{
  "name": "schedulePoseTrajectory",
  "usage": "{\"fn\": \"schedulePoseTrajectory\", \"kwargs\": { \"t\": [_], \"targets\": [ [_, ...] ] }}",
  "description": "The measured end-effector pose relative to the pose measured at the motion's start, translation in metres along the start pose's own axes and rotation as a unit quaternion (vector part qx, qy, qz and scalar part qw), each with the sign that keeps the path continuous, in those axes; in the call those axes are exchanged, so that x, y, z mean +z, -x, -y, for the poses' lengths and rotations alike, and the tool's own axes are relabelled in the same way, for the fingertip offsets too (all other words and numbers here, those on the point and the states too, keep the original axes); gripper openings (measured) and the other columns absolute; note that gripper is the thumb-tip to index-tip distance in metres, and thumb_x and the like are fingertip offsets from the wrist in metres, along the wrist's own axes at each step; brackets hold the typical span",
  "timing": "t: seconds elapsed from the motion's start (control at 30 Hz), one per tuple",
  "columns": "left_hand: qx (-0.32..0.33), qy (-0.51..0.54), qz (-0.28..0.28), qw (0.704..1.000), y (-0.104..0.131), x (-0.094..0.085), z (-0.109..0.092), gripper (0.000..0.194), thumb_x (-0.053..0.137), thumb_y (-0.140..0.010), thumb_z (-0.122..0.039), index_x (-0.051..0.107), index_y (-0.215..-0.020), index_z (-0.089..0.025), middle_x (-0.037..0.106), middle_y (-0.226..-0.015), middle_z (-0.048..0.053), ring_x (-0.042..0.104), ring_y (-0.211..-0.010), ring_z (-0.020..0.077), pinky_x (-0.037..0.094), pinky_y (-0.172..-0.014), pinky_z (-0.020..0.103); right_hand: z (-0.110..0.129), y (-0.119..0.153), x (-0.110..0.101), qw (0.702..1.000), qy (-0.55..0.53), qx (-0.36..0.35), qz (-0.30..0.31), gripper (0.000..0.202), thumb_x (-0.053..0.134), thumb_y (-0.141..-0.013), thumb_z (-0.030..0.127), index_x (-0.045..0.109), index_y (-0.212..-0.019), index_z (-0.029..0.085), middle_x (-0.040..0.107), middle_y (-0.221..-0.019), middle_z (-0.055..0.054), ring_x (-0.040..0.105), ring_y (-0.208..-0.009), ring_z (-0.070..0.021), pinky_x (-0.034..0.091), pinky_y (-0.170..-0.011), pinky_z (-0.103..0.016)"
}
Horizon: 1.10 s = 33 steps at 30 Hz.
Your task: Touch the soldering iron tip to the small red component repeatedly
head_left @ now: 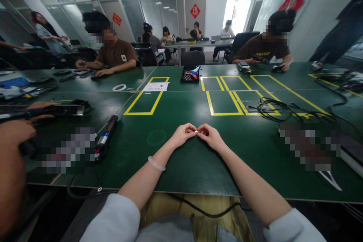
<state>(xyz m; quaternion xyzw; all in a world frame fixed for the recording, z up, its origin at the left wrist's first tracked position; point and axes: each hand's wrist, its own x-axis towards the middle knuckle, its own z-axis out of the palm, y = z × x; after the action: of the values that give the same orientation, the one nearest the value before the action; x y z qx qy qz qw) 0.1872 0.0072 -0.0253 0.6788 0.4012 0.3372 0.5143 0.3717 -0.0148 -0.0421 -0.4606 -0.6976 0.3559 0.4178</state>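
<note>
Both of the person's hands rest on the green table (176,174), brought together near the middle of its near half. The left hand (183,134) and the right hand (211,137) meet fingertip to fingertip, and between them sits a small part (197,131), silver with a red-orange end. Each hand pinches one end of it, the left from the left side, the right from the right side, so the part bridges the gap just above the table surface. The part is too small to identify; it may be a connector or a short plug. A pale bracelet (155,163) circles the left wrist.

To the left of the hands, well apart, a black electric screwdriver (105,138) lies on the table, its tip pointing far. Beyond it, yellow tape rectangles (147,98) mark the table, with a white paper (155,86) at the far end of the left one and a white tape ring (119,87) just left of that. A black tray of small parts (190,74) stands far centre. A tangle of black cables (272,109) lies to the far right of the hands.

At the left edge, another person's hand (34,111) holds a dark tool. Two more people sit at the far side of the table.
</note>
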Motion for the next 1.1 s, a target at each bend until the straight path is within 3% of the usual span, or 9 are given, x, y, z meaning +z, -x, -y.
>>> {"fn": "schedulePoseTrajectory", "kwargs": {
  "t": [0.17, 0.33, 0.43, 0.53, 0.63, 0.7, 0.87, 0.97, 1.1],
  "targets": [
    [-0.019, -0.045, 0.003, 0.999, 0.006, -0.011, -0.01, 0.034, 0.056, -0.082, -0.042, 0.065, -0.101, -0.014, 0.068, -0.095, 0.009, 0.062, -0.088, 0.0174, 0.047, -0.081, 0.031, 0.003, 0.001, -0.003, 1.0, 0.001, 0.005, 0.011, 0.016, 0.06, -0.077, 0.028, 0.059, -0.089, 0.017, 0.06, -0.074, 0.001, 0.051, -0.062, -0.0116, 0.043, -0.061, -0.024],
    [-0.028, -0.236, -0.035, 0.971, 0.043, -0.054, -0.021, 0.046, 0.049, -0.084, -0.049, 0.06, -0.118, -0.02, 0.063, -0.116, 0.009, 0.059, -0.105, 0.0211, 0.043, -0.094, 0.035, 0.003, 0.001, -0.003, 1.0, -0.004, 0.013, 0.016, 0.017, 0.06, -0.077, 0.027, 0.06, -0.09, 0.017, 0.058, -0.071, 0.002, 0.051, -0.061, -0.0113, 0.042, -0.061, -0.024],
    [-0.058, -0.402, -0.088, 0.91, 0.081, -0.097, -0.023, 0.053, 0.043, -0.084, -0.053, 0.057, -0.123, -0.019, 0.057, -0.125, 0.01, 0.052, -0.116, 0.025, 0.039, -0.101, 0.039, 0.004, 0.002, -0.003, 1.0, -0.007, 0.015, 0.02, 0.017, 0.061, -0.077, 0.028, 0.06, -0.09, 0.017, 0.058, -0.07, 0.002, 0.051, -0.062, -0.0113, 0.042, -0.061, -0.023],
    [-0.125, -0.543, -0.167, 0.814, 0.126, -0.146, -0.016, 0.062, 0.042, -0.082, -0.055, 0.052, -0.129, -0.015, 0.052, -0.132, 0.015, 0.049, -0.119, 0.0309, 0.038, -0.1, 0.043, 0.006, 0.002, -0.003, 1.0, -0.008, 0.014, 0.022, 0.018, 0.06, -0.078, 0.03, 0.061, -0.091, 0.017, 0.058, -0.07, 0.002, 0.051, -0.063, -0.0115, 0.041, -0.061, -0.023],
    [-0.204, -0.613, -0.218, 0.731, 0.171, -0.194, -0.003, 0.068, 0.043, -0.081, -0.055, 0.046, -0.133, -0.011, 0.047, -0.137, 0.019, 0.047, -0.12, 0.0361, 0.039, -0.095, 0.045, 0.008, 0.002, -0.002, 1.0, -0.007, 0.016, 0.019, 0.018, 0.06, -0.077, 0.029, 0.061, -0.09, 0.017, 0.058, -0.071, 0.001, 0.051, -0.063, -0.0115, 0.041, -0.061, -0.023],
    [-0.259, -0.625, -0.227, 0.7, 0.197, -0.22, 0.008, 0.071, 0.044, -0.079, -0.055, 0.043, -0.134, -0.01, 0.047, -0.137, 0.02, 0.048, -0.119, 0.0367, 0.041, -0.094, 0.045, 0.009, 0.003, -0.002, 1.0, -0.006, 0.016, 0.019, 0.017, 0.06, -0.077, 0.028, 0.061, -0.09, 0.017, 0.059, -0.072, 0.001, 0.051, -0.062, -0.0115, 0.041, -0.061, -0.024],
    [-0.285, -0.612, -0.209, 0.707, 0.231, -0.253, 0.026, 0.061, 0.051, -0.073, -0.049, 0.048, -0.124, -0.015, 0.053, -0.133, 0.014, 0.05, -0.121, 0.0294, 0.04, -0.098, 0.037, 0.011, 0.003, -0.001, 1.0, -0.004, 0.017, 0.021, 0.017, 0.06, -0.077, 0.028, 0.061, -0.089, 0.016, 0.058, -0.071, 0.001, 0.05, -0.062, -0.0116, 0.041, -0.061, -0.024],
    [-0.271, -0.604, -0.212, 0.719, 0.231, -0.254, 0.025, 0.062, 0.051, -0.069, -0.052, 0.051, -0.119, -0.016, 0.057, -0.127, 0.012, 0.05, -0.12, 0.0298, 0.041, -0.098, 0.037, 0.011, 0.003, -0.001, 1.0, -0.003, 0.018, 0.021, 0.017, 0.06, -0.076, 0.028, 0.06, -0.089, 0.016, 0.057, -0.07, 0.001, 0.05, -0.062, -0.0114, 0.04, -0.061, -0.024],
    [-0.269, -0.592, -0.235, 0.723, 0.219, -0.239, 0.018, 0.063, 0.052, -0.068, -0.057, 0.053, -0.117, -0.017, 0.061, -0.118, 0.009, 0.053, -0.116, 0.0308, 0.043, -0.097, 0.039, 0.009, 0.002, -0.001, 0.999, -0.008, 0.026, 0.019, 0.016, 0.061, -0.076, 0.027, 0.06, -0.087, 0.016, 0.055, -0.067, 0.002, 0.049, -0.06, -0.0113, 0.04, -0.06, -0.024]
  ]
}}
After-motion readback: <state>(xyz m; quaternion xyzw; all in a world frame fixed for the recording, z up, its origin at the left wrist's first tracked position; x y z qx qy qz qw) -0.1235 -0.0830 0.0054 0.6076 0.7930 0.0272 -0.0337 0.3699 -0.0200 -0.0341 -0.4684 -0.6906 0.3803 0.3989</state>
